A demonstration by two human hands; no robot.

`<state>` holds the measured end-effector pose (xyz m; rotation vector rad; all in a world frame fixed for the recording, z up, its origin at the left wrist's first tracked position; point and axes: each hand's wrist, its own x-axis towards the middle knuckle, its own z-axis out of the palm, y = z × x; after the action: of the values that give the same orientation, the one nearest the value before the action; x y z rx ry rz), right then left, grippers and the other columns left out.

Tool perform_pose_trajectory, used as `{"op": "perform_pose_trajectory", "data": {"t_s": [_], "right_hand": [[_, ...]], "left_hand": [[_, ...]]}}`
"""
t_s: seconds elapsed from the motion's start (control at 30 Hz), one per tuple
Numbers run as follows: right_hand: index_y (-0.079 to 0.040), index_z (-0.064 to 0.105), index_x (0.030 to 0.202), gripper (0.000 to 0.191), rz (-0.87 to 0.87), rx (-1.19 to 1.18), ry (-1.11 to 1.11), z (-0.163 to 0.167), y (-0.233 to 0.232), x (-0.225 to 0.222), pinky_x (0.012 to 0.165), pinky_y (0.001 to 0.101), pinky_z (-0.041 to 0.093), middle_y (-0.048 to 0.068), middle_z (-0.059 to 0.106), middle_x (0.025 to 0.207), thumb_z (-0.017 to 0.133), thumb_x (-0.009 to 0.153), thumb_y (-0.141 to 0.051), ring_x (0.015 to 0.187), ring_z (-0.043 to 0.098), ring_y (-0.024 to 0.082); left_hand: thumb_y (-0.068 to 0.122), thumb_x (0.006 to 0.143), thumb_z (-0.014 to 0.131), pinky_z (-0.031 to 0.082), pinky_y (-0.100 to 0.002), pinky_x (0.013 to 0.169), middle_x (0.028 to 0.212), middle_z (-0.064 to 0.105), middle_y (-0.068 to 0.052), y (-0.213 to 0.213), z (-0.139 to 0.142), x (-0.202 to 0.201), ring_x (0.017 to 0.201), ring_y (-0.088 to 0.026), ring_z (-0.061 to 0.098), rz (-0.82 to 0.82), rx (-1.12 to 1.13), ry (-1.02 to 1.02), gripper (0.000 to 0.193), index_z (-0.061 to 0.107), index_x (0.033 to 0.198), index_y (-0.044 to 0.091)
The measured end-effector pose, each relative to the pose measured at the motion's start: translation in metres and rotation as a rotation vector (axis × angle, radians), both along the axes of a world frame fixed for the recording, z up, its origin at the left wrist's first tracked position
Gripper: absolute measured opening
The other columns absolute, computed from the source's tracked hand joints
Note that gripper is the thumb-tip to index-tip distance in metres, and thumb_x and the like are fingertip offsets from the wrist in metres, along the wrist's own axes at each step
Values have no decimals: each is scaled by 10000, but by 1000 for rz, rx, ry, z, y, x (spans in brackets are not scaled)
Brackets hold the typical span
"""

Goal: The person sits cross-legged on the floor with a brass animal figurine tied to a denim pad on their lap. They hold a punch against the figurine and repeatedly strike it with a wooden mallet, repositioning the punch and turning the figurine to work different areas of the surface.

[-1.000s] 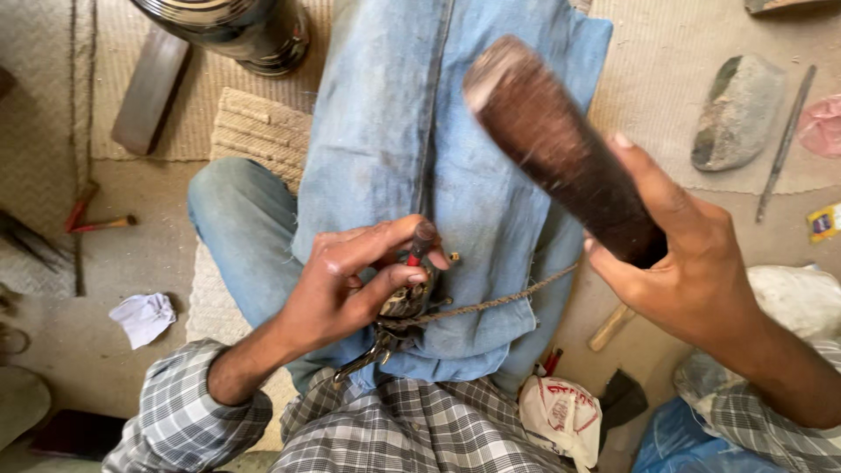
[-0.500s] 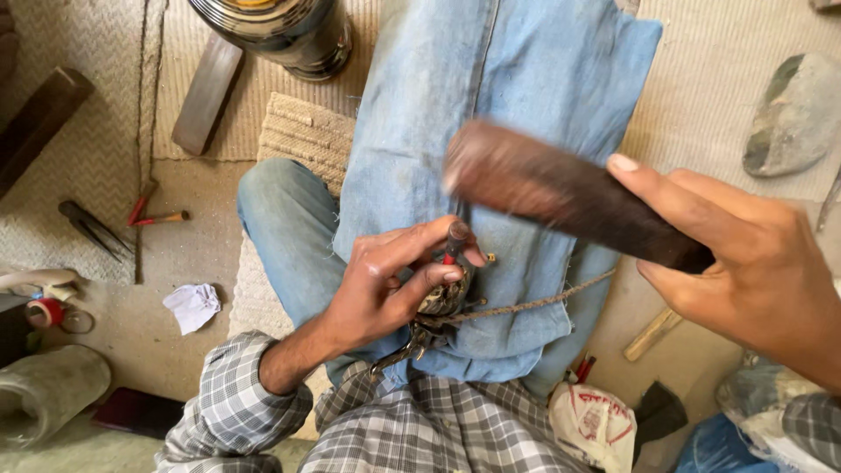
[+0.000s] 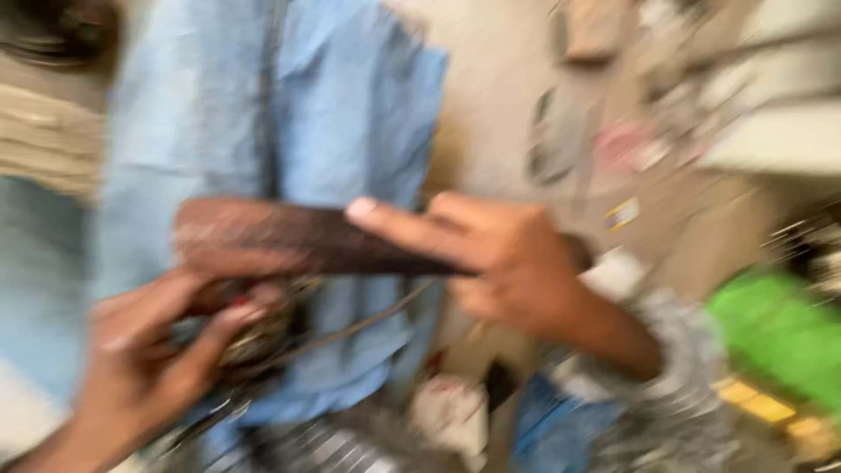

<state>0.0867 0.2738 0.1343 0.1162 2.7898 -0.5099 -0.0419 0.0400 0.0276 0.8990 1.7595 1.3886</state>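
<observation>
Motion blur smears everything, yet the dark brown wooden block (image 3: 289, 238) shows lying level over the blue cloth (image 3: 289, 131), its right end gripped in the right hand (image 3: 499, 258). Just beneath its left end, the left hand (image 3: 162, 350) pinches a small metal piece (image 3: 254, 342), too blurred to identify. At far right sits a green box (image 3: 775, 337) with yellow patches, its edges unclear.

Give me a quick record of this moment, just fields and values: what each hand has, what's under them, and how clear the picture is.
left hand: pinches a small dark metal piece against the cloth
right hand: grips a dark brown wooden mallet, lying level above the left hand
underneath: pale blue cloth over the lap
trailing: thin cord from the metal piece
picture: heavy motion blur, fine detail unreadable
</observation>
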Motion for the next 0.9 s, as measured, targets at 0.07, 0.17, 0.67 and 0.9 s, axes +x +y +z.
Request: {"op": "perform_pose_trajectory", "data": {"t_s": [0.07,0.17,0.67,0.9], "right_hand": [[-261,467,1567,917,-181,-237,55,-6,-8,7,648,346,493,58,561,853,690,751,96,708,582,198],[-239,430,1578,908,-183,-279,125,-9,8,26,663,333,497,60,587,923,684,773,95,743,579,190],[-160,484,1537,894,-370,-104,174,-58,-14,90,671,379,532,138,694,1058,734,704,48,781,678,277],[-57,487,1487,762,-485,-34,398,-80,-33,137,741,391,551,201,676,1103,761,779,17,868,694,294]], "left_hand": [[14,894,715,603,-249,692,1049,790,-86,-5,-6,7,847,-115,772,-10,-13,-61,413,605,1288,-38],[-17,914,699,615,-283,807,1023,791,-91,-19,-29,19,918,-142,770,-1,66,-70,381,626,1288,-34],[47,977,717,626,-255,740,1183,771,-75,-19,-31,-1,990,-130,768,-218,191,-143,479,548,1425,31],[110,943,744,635,-315,786,1178,782,-36,-8,-38,-11,957,-176,782,-424,279,-62,545,552,1452,69]]}}
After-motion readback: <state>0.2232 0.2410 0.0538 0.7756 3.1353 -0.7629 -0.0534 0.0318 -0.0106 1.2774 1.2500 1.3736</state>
